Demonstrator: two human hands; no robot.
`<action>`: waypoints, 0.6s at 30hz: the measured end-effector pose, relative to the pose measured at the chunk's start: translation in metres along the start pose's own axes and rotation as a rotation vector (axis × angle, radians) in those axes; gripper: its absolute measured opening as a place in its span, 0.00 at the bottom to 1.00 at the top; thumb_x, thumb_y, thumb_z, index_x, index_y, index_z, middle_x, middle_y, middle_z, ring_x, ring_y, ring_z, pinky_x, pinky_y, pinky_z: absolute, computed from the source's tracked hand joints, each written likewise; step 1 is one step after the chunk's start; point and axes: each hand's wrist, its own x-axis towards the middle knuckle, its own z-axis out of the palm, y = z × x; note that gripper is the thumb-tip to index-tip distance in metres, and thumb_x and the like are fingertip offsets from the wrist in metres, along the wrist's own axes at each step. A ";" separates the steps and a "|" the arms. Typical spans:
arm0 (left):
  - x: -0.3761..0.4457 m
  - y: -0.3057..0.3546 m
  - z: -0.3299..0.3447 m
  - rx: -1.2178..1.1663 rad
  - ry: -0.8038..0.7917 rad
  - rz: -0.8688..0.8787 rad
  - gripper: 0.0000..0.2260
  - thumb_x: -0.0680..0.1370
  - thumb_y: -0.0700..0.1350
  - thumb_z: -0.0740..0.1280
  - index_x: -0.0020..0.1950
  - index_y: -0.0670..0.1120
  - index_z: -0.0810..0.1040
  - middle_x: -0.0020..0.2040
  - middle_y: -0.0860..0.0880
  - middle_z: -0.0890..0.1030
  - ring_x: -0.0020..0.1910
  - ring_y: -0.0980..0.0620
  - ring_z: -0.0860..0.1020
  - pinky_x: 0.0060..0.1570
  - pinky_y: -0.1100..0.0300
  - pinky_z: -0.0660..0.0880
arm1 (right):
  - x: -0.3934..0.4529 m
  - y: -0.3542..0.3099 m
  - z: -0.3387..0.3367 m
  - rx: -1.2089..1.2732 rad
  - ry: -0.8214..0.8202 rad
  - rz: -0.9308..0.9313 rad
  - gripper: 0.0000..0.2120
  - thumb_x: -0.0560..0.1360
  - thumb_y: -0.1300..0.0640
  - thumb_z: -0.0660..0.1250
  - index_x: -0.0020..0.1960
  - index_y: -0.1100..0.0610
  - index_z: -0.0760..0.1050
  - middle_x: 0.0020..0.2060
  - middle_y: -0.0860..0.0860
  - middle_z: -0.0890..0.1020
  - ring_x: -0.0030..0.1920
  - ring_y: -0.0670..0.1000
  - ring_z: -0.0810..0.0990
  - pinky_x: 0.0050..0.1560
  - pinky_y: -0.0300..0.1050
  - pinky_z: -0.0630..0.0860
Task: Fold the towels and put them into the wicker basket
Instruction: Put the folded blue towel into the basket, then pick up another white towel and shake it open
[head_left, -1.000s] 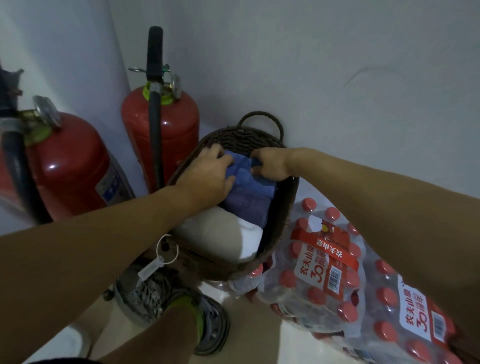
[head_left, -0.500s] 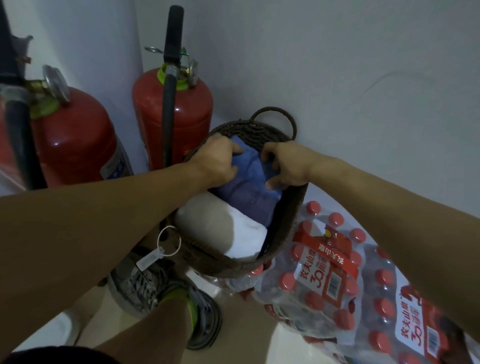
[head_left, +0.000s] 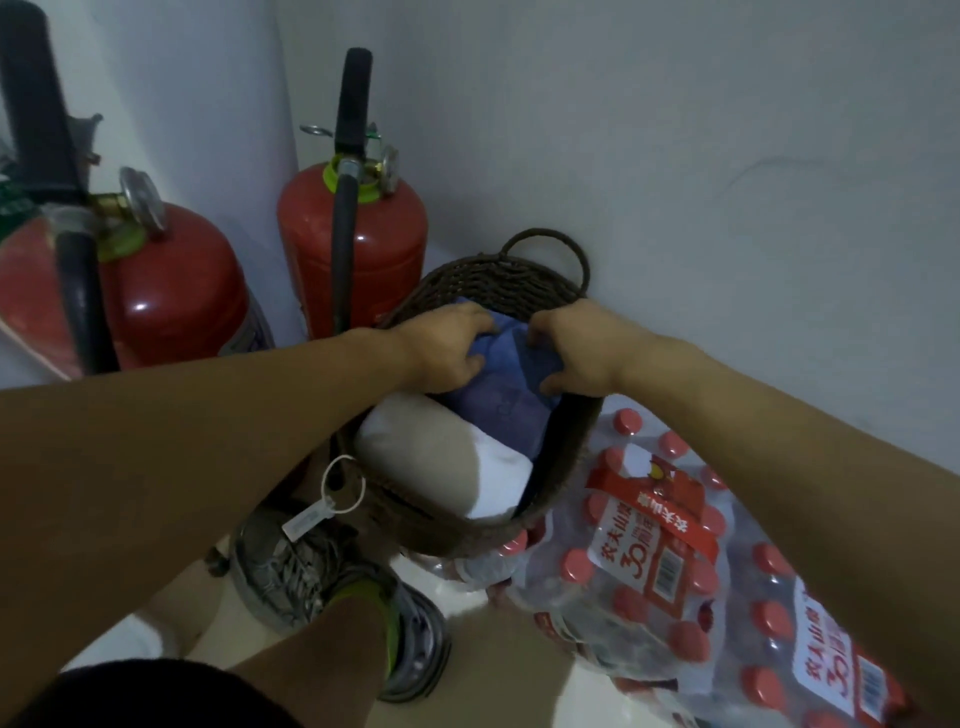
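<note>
Both hands' fingertips seem buried behind the blue towel; the nearer extinguisher is cropped.

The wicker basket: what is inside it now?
Inside the wicker basket lie a blue towel and a white towel. The left hand and right hand grip the blue one. Whatever lies beneath is hidden.

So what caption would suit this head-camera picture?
Both hands, left hand and right hand, tuck a blue towel into a wicker basket beside a white towel.

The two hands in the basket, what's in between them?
In the head view, a strip of the blue towel shows between the left hand and the right hand, inside the wicker basket.
</note>
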 end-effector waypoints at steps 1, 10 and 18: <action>0.001 0.003 -0.006 0.013 -0.017 0.001 0.22 0.78 0.44 0.65 0.72 0.44 0.69 0.71 0.44 0.69 0.69 0.45 0.68 0.70 0.56 0.62 | -0.015 0.002 -0.004 0.003 0.069 -0.029 0.23 0.69 0.53 0.76 0.61 0.56 0.75 0.53 0.56 0.81 0.53 0.59 0.79 0.49 0.46 0.75; -0.014 0.150 -0.022 0.229 -0.014 0.444 0.02 0.73 0.45 0.66 0.44 0.50 0.77 0.38 0.55 0.76 0.39 0.52 0.74 0.40 0.61 0.66 | -0.260 0.086 0.026 0.278 0.181 0.250 0.06 0.71 0.54 0.75 0.47 0.51 0.81 0.40 0.45 0.82 0.38 0.45 0.80 0.44 0.43 0.77; -0.004 0.336 0.071 0.195 -0.314 0.633 0.03 0.74 0.43 0.65 0.43 0.46 0.78 0.34 0.55 0.75 0.36 0.52 0.73 0.37 0.64 0.66 | -0.422 0.173 0.098 0.304 0.356 0.728 0.05 0.73 0.55 0.72 0.48 0.53 0.81 0.40 0.48 0.81 0.42 0.54 0.81 0.44 0.48 0.76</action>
